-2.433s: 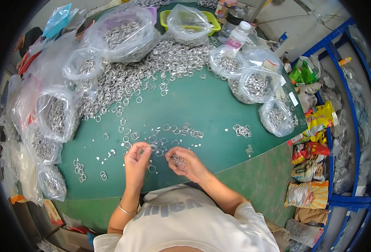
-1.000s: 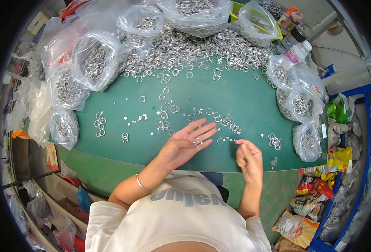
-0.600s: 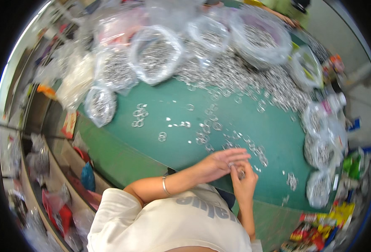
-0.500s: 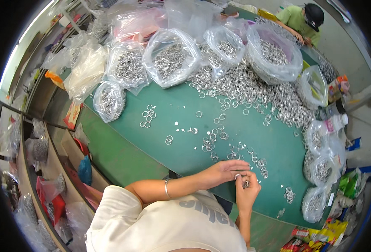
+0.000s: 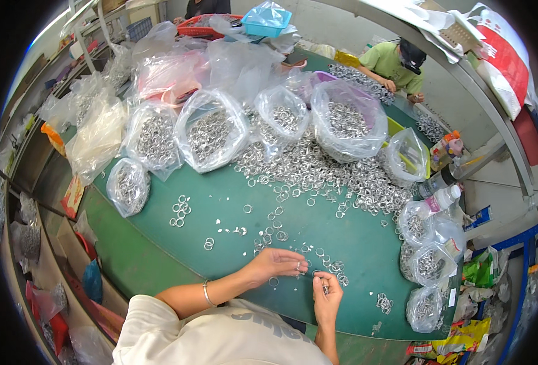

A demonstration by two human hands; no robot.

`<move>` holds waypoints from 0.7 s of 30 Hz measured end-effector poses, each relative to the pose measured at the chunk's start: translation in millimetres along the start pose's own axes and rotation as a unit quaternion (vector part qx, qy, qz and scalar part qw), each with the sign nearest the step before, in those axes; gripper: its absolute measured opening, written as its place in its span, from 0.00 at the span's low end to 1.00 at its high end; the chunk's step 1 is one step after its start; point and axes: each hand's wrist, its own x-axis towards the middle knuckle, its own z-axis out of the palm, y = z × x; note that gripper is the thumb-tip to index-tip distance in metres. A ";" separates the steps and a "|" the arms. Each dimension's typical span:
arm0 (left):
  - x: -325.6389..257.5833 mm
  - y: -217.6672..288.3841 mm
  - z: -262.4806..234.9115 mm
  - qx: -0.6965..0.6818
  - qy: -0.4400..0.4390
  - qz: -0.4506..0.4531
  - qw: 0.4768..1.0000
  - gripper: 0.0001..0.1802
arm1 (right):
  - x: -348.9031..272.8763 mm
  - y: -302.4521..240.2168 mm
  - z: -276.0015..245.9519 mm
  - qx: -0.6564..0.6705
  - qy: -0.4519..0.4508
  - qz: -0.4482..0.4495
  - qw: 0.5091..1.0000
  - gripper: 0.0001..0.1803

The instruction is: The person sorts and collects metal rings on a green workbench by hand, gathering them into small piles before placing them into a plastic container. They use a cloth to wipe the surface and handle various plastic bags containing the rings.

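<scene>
At the near side of the green table [image 5: 159, 231], my left hand [image 5: 272, 265] is pinched on a small silver ring [image 5: 298, 266] at its fingertips. Just to the right, my right hand [image 5: 327, 300] is curled around silver rings [image 5: 325, 289], partly hidden by the fingers. The two hands are a short gap apart. Beyond my right hand lies a loose line of silver rings [image 5: 336, 267]. Other rings [image 5: 276, 225] lie scattered past my left hand, among tiny pale pieces [image 5: 227, 230].
A big heap of rings [image 5: 317, 164] spreads across the far side. Clear bags of rings [image 5: 211, 131] stand along the back, with smaller bags [image 5: 424, 309] at the right edge. A bottle [image 5: 442, 199] is there too. A person in green [image 5: 390, 64] works at the far right.
My hands have moved apart; before, the left one lay over the right. A ring now shows at my left fingertips. The view has shifted up and to the right.
</scene>
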 end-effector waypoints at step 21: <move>38.4 75.4 8.0 0.123 0.086 0.252 0.956 0.16 | -1.8 47.1 3.9 -0.078 0.094 -0.119 0.985 0.12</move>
